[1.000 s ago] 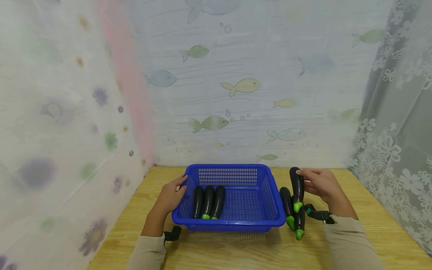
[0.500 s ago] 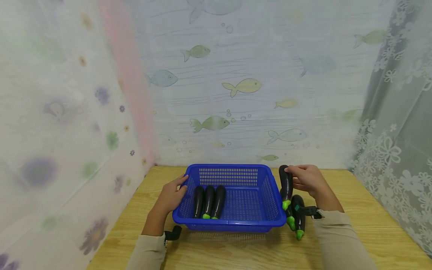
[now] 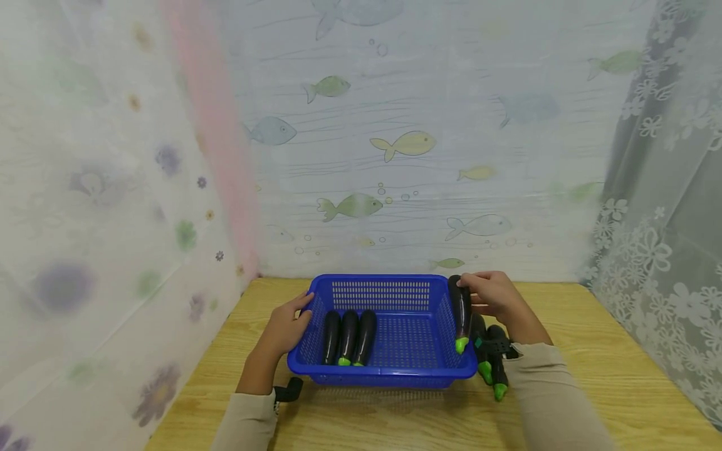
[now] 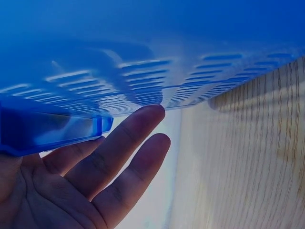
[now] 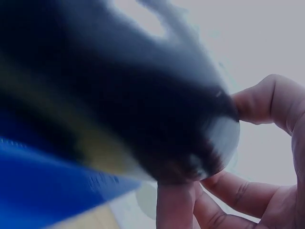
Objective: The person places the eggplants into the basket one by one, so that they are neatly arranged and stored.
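Note:
An eggplant [image 3: 460,310] with a bright green stem end hangs from my right hand [image 3: 492,295], over the right rim of a blue plastic basket [image 3: 389,371]. My right thumb and fingers pinch its blunt dark end; the right wrist view shows that grip close up, with the eggplant [image 5: 133,86] blurred. On the basket's left side, my left hand [image 3: 289,326] holds the rim [image 4: 57,136], its fingers [image 4: 128,186] against the outer wall from below. Three eggplants [image 3: 349,338] lie side by side in the basket's left half.
To the basket's right, two more eggplants [image 3: 499,369] lie on the wooden table [image 3: 361,419], partly hidden by the right wrist camera [image 3: 496,346]. A fish-patterned sheet [image 3: 406,188] hangs behind the table, and a lace curtain [image 3: 660,263] stands at the right.
My right hand has carried its eggplant leftward, from above the two on the table to over the basket's right rim. The left hand and the basket stay in place.

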Demonstrator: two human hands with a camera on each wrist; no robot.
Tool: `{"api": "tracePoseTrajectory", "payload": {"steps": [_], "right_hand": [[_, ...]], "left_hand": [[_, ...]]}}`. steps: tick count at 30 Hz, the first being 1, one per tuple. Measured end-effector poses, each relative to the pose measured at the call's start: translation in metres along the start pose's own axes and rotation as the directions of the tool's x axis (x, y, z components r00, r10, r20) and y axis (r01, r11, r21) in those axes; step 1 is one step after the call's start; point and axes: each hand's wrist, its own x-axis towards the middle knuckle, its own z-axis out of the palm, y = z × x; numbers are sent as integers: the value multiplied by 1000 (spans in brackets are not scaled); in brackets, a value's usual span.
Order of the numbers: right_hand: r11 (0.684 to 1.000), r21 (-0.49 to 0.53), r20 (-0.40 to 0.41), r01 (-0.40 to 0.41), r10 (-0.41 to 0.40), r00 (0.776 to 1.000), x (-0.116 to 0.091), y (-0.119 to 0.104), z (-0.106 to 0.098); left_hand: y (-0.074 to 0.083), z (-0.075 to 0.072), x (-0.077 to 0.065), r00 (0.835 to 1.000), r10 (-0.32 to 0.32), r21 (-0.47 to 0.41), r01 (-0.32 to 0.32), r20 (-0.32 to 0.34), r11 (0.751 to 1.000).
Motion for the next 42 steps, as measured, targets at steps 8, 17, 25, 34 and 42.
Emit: {"api": "tracePoseTrajectory", "payload": {"steps": [8,17,25,34,42], "right_hand": [[998,13,28,63,-63,998,5,-3,19],[997,14,52,70,-71,996,11,-8,36],[997,55,67,57,-61,996,14,-13,51],[996,68,80,61,-66,995,19,-17,65],[994,107,107,36,-48,993,28,-10,78]], "left_hand": [[-1,0,0,1000,-6,-6,6,7,1000],[-2,1,1,1000,-10,4,10,5,1000],[-3,1,1,1000,-12,7,12,13,1000],[-5,2,2,1000,-9,14,9,12,1000],[-3,1,1,1000,-26,13,26,14,1000]]}}
